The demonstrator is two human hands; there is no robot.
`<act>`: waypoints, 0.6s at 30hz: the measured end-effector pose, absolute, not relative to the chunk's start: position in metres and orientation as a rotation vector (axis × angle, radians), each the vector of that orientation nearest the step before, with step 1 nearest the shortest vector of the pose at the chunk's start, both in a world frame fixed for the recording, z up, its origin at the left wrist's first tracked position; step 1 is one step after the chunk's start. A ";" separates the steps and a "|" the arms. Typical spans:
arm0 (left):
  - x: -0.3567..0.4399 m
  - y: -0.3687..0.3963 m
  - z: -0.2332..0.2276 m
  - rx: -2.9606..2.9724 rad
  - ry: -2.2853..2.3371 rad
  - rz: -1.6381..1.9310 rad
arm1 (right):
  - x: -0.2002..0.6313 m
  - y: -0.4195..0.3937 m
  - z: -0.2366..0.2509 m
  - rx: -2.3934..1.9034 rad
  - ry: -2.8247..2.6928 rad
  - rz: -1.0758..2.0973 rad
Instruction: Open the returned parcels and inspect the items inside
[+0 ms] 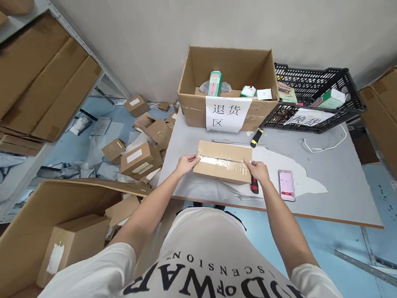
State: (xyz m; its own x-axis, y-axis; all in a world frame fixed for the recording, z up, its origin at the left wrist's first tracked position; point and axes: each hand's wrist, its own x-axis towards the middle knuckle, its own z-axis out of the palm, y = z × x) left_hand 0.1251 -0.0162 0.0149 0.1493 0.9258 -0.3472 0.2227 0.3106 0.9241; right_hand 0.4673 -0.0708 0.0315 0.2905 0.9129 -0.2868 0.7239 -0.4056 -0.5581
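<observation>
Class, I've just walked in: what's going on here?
A person grips a taped cardboard box at both ends, left hand and right hand, at the gray table. A red-and-black tool lies by the right hand, with a phone farther right. Behind stand an open carton and a black crate, both holding small boxes.

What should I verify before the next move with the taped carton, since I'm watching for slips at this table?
1. Left hand on the carton: ok, holding its left end.
2. Right hand on the carton: ok, holding its right end.
3. Red-and-black tool well clear of the carton: not ok, it lies close by the right end, below the right hand.
4. Phone clear of the carton: ok, it lies apart, to the right.
5. Carton's contents: cannot tell, the top hides them.
</observation>
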 end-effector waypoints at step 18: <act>0.098 -0.051 -0.029 1.255 1.260 0.793 | 0.478 -0.132 -0.012 -1.885 -1.200 0.829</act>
State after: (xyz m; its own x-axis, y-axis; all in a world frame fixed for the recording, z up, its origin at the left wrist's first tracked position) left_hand 0.0979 -0.0510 -0.0288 0.2004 0.9491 -0.2431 0.1916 0.2053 0.9597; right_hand 0.4779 -0.1323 -0.0117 0.3538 0.9264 -0.1291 0.4478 -0.2889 -0.8462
